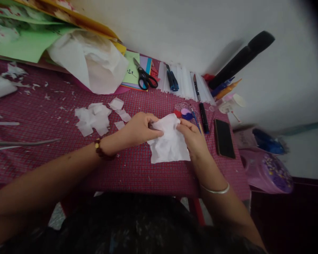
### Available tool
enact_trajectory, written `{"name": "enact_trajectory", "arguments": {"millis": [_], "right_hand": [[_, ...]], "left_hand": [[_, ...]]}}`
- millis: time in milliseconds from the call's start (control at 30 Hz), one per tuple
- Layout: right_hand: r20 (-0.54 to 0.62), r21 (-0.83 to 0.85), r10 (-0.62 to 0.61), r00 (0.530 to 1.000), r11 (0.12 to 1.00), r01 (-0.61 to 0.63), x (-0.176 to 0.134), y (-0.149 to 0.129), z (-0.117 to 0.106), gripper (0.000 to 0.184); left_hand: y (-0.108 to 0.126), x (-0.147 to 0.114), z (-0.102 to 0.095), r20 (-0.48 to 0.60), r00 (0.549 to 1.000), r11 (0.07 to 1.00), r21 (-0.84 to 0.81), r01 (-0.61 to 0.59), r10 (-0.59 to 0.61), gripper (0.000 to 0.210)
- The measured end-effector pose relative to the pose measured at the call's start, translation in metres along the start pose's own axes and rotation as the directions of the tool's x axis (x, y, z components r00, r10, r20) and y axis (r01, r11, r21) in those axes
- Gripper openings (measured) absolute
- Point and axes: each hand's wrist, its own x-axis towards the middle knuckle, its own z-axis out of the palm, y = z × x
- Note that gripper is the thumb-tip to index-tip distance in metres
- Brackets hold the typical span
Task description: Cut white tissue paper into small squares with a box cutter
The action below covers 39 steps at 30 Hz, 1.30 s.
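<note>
Between my two hands is a thin, creased sheet of white tissue paper, held just above the checked tablecloth. My left hand, with a beaded bracelet at the wrist, pinches its upper left edge between thumb and fingers. On the other side my right hand grips the upper right edge, its fingertips partly behind the paper. Left of my hands lies a pile of white paper pieces. A few small cut squares are scattered beside that pile.
Scissors rest on coloured paper sheets at the back. A blue cutter knife lies on white sticks. A black marker and a phone are on the right. White paper bulges at the back left.
</note>
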Motion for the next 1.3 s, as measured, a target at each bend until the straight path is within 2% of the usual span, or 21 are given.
{"name": "enact_trajectory", "arguments": {"millis": [100, 200, 333, 533, 633, 700, 767, 833, 900, 1000, 1133, 1233, 1300], "right_hand": [[0.015, 0.011, -0.021, 1.0, 1.0, 0.021, -0.002, -0.002, 0.0, 0.019], [0.071, 0.012, -0.024, 0.997, 1.0, 0.023, -0.005, -0.005, -0.001, 0.023], [0.101, 0.001, -0.063, 0.993, 0.998, 0.063, -0.007, -0.006, -0.003, 0.022], [0.054, -0.04, -0.086, 0.995, 0.995, 0.088, -0.005, -0.002, -0.002, 0.028], [0.073, -0.071, -0.094, 0.993, 0.993, 0.099, -0.005, -0.001, 0.0, 0.027], [0.092, -0.084, -0.127, 0.988, 0.987, 0.135, -0.006, 0.0, 0.003, 0.025], [0.106, -0.096, -0.172, 0.979, 0.979, 0.182, -0.007, 0.0, 0.007, 0.022], [0.105, -0.108, -0.202, 0.974, 0.971, 0.213, -0.009, 0.002, 0.01, 0.026], [0.082, -0.129, -0.216, 0.973, 0.966, 0.225, -0.009, 0.005, 0.012, 0.033], [0.064, -0.164, -0.249, 0.966, 0.953, 0.256, -0.009, 0.01, 0.014, 0.034], [0.046, -0.155, -0.27, 0.962, 0.949, 0.274, -0.008, 0.013, 0.013, 0.029], [0.02, -0.129, -0.272, 0.962, 0.954, 0.272, -0.009, 0.013, 0.013, 0.028], [0.012, -0.121, -0.281, 0.96, 0.952, 0.281, -0.01, 0.012, 0.014, 0.027]], "left_hand": [[0.0, 0.001, 0.001, -0.104, 0.984, 0.985, 0.108, -0.135, 0.146, 0.01], [0.001, 0.001, -0.001, -0.164, 0.955, 0.953, 0.221, -0.208, 0.247, 0.004], [0.005, 0.0, -0.005, -0.131, 0.946, 0.902, 0.362, -0.234, 0.298, 0.012], [0.012, -0.002, -0.006, -0.046, 0.967, 0.859, 0.47, -0.201, 0.251, 0.019], [0.012, -0.002, -0.003, -0.046, 0.983, 0.909, 0.391, -0.144, 0.176, 0.014], [0.01, -0.001, -0.001, -0.01, 0.997, 0.968, 0.238, -0.076, 0.08, 0.013], [0.006, 0.0, 0.002, 0.086, 0.996, 1.0, 0.021, 0.002, -0.004, 0.017], [0.003, 0.001, 0.006, 0.166, 0.986, 0.982, -0.179, 0.056, -0.026, 0.024], [0.001, 0.002, 0.011, 0.173, 0.985, 0.953, -0.293, 0.076, -0.025, 0.028], [0.002, 0.0, 0.019, 0.061, 0.997, 0.942, -0.33, 0.055, -0.037, 0.035], [0.004, -0.002, 0.025, -0.164, 0.985, 0.975, -0.221, 0.012, -0.05, 0.045], [0.003, -0.005, 0.028, -0.277, 0.961, 0.99, -0.122, -0.066, 0.03, 0.049], [0.002, -0.007, 0.03, -0.306, 0.946, 0.984, -0.104, -0.147, 0.109, 0.052]]}}
